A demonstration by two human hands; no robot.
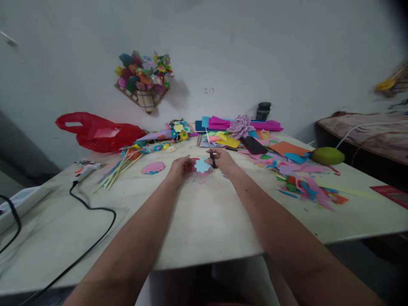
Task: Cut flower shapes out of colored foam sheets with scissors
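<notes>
My left hand (182, 169) is closed on the left edge of a light blue flower cutout (202, 165), just above the table. Some pink material shows below and behind the flower, but I cannot tell whether it is held too. My right hand (224, 161) is closed around a pair of scissors (209, 143), whose thin blades point up and away from me. Its dark handle end lies at my fingers, close to the flower's right side. On the table to the left lies a pink scalloped cutout (153, 167) with blue pieces under its edge.
A glue gun (87, 171) with a black cord and a power strip (24, 204) are at the left. Behind them lies a red plastic bag (95, 134). Coloured scraps (307, 187), a phone (253, 145) and a yellow-green fruit (327, 156) occupy the right side.
</notes>
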